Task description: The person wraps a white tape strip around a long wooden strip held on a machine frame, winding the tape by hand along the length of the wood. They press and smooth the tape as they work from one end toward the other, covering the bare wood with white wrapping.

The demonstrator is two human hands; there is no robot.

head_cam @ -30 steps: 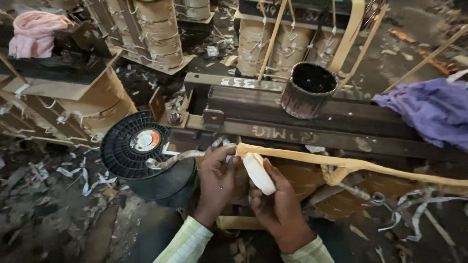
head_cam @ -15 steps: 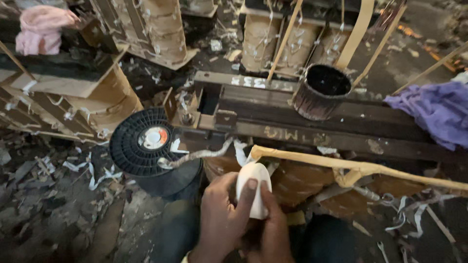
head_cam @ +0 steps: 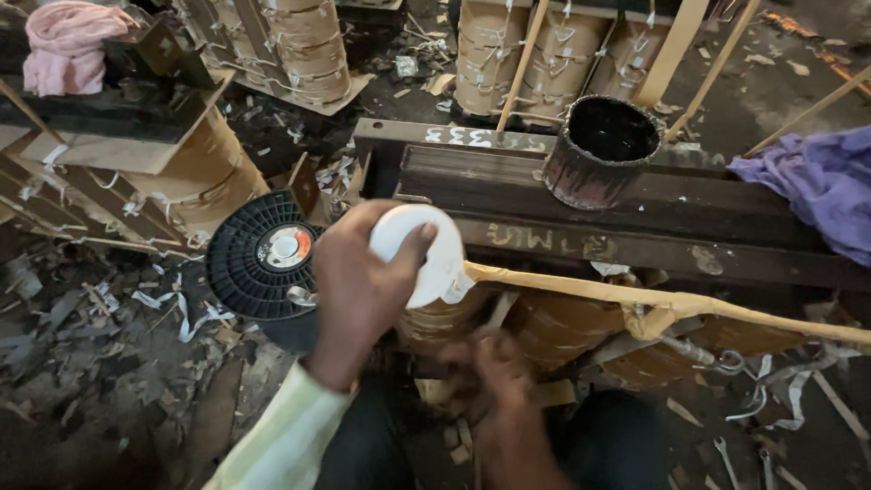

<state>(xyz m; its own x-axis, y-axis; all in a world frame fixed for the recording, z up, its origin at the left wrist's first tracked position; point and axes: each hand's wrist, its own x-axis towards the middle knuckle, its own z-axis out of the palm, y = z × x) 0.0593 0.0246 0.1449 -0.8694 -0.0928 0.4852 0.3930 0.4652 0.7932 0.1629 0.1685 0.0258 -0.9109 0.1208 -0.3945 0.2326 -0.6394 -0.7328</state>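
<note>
Left hand lifts a white tape roll over a paper-wrapped coil

The left hand has its fingers curled tight round the white tape roll, yellowish tape strip running off toward 3 o'clock. The right hand, blurred at 6 o'clock, has a grip I cannot tell. A dark tin at 1 o'clock holds black liquid; a black spool lies at 9 o'clock.

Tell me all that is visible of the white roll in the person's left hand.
The white roll is a round, flat roll of white tape, seemingly cloth or paper. The left hand grips it from the side, thumb across its face, held tilted above the brown windings. Its free end seems to run to the yellowish strip going right.
</note>
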